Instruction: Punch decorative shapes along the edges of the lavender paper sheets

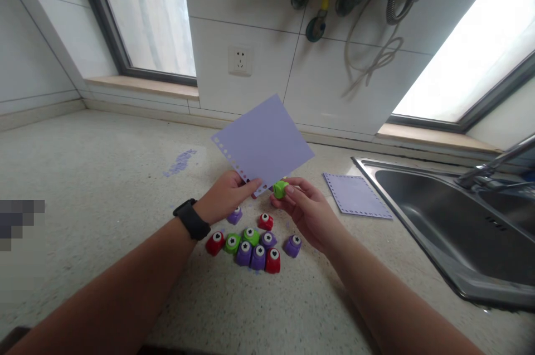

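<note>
My left hand (234, 193) pinches a sheet of purple paper (265, 140) by its lower corner, thumb on top. A row of small punched holes runs along the sheet's left edge. Between the fingers and thumb of my right hand (305, 204) is a green craft punch (280, 189), right at the paper's lower corner. Whether the paper sits in its slot I cannot tell. Below my hands, several more craft punches in purple (258, 257), red (273, 261) and green (232, 243) are grouped on the speckled counter (200, 299).
A second purple sheet (357, 194), punched around its edges, lies beside the steel sink (418, 221) on the right. Purple paper bits (180, 163) are scattered at the left. The tiled wall (259, 26) with a socket (240, 61) rises behind the counter.
</note>
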